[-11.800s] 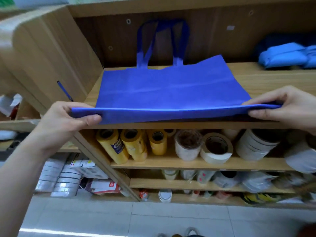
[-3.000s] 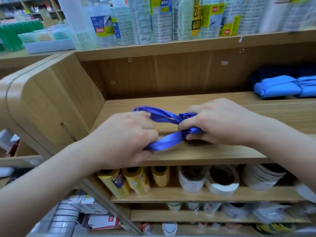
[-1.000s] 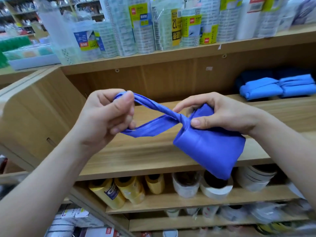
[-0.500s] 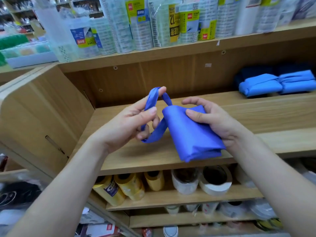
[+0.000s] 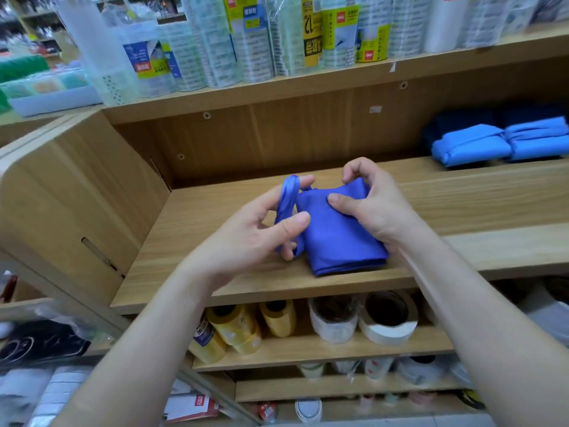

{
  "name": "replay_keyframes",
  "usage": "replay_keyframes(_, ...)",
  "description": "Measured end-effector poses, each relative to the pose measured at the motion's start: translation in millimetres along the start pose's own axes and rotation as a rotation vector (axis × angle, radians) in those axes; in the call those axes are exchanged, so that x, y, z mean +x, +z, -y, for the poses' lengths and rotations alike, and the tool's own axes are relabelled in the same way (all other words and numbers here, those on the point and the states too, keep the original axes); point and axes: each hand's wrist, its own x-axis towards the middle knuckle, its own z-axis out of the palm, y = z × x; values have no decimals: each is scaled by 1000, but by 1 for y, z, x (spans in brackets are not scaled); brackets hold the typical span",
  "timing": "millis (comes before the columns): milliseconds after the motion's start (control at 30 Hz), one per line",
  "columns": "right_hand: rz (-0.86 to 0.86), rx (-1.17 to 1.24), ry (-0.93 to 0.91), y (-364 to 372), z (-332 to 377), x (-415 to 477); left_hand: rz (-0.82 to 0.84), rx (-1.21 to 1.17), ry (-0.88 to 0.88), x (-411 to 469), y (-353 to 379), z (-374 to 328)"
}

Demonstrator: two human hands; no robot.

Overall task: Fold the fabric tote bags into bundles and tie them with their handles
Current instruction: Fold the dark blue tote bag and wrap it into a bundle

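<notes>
A blue fabric tote bag [image 5: 335, 238], folded into a thick bundle, is held just above the front of the wooden shelf [image 5: 462, 211]. My right hand [image 5: 372, 204] grips the bundle's upper end, thumb on its face and fingers curled over the top. My left hand [image 5: 261, 229] holds the handle loop [image 5: 288, 198] at the bundle's left side, the strap running between thumb and fingers. The underside of the bundle is hidden.
Finished light-blue bundles [image 5: 498, 144] lie at the shelf's back right. Wrapped tape stacks [image 5: 308, 35] stand on the shelf above. Yellow and white tape rolls [image 5: 308, 322] fill the shelf below. A wooden side panel [image 5: 77, 204] closes the left.
The bag went from flat, to folded, to a bundle lifted off the shelf. In the last second my left hand brought the stretched handles in against the bundle's left side.
</notes>
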Motion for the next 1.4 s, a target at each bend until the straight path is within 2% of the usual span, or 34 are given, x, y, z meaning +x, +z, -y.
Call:
replay_keyframes(133, -67, -145, -186, -4, 6, 1, -75, -314, 33, 0, -2, 4)
replay_keyframes(200, -61, -191, -270, -5, 10, -2, -108, -536, 0, 1, -6, 6)
replay_keyframes(267, -32, -256, -354, -7, 16, -5, -94, -660, -21, 3, -15, 5)
replay_keyframes(367, 22, -397, -475, -13, 31, -9, -78, -753, -42, 7, -28, -9)
replay_keyframes(567, 105, -909, -741, -16, 38, -14, 69, -834, -6, 11, -42, -24)
replay_keyframes(733, 169, -1163, -850, -7, 28, -14, 114, -1002, -30, 9, -25, -20)
replay_keyframes(800, 182, -1114, -847, -7, 26, -11, 103, -983, -37, 6, -21, -19)
replay_keyframes(867, 194, -920, -793, -10, 28, -11, 26, -994, -49, 5, -18, -18)
replay_keyframes(967, 217, -585, -724, -19, 32, -12, -236, -1029, -154, 9, -11, -17)
replay_keyframes(1000, 230, -525, -724, -19, 33, -13, -313, -967, -184, 10, -8, -15)
replay_keyframes(1100, 243, -414, -711, -15, 33, -19, -458, -588, -260, 17, -1, -5)
replay_keyframes(1200, 230, -300, -653, -14, 33, -22, -508, -365, -313, 18, 0, -1)
replay_keyframes(1267, 226, -190, -580, -15, 30, -22, -463, -311, -261, 16, 0, 1)
replay_keyframes(1400, 173, 39, -376, -11, 16, -17, -398, -217, 142, 9, 4, 6)
